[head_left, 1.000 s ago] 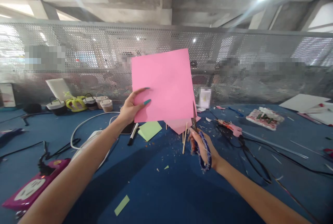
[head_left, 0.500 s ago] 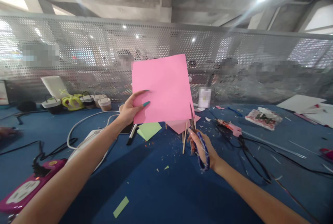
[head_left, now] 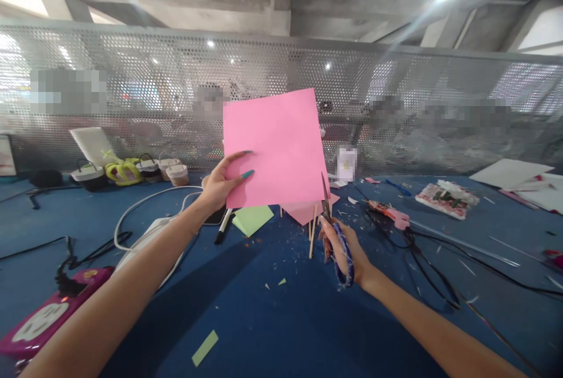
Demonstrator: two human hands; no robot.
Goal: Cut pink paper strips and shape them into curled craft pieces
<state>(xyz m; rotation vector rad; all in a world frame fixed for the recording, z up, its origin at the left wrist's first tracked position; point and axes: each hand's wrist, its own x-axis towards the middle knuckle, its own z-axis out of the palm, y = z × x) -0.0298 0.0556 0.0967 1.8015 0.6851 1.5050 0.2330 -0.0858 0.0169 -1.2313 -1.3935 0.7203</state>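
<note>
A square sheet of pink paper point(head_left: 275, 132) is held up in front of me, pinched at its lower left edge by my left hand point(head_left: 220, 183), thumb on the near face. My right hand point(head_left: 345, 246) grips a pair of scissors point(head_left: 342, 255) with blue-wrapped handles. Their blades point upward at the sheet's lower right corner, close to its right edge. Below the sheet, more pink paper point(head_left: 303, 213), green paper point(head_left: 254, 220) and thin wooden sticks point(head_left: 312, 237) lie on the blue table point(head_left: 246, 313).
On the left are a magenta power strip point(head_left: 48, 313), white cables and small baskets point(head_left: 177, 174). A black-and-white marker point(head_left: 223, 225) lies near the green paper. To the right sit a glue gun point(head_left: 389, 214) with black cords and a decorated piece point(head_left: 446, 199). A perforated metal screen point(head_left: 153, 85) stands behind.
Both hands, the pink sheet and the scissors stay almost in place; the sheet's top edge is very slightly higher. Another person's hand at the far left has gone out of view.
</note>
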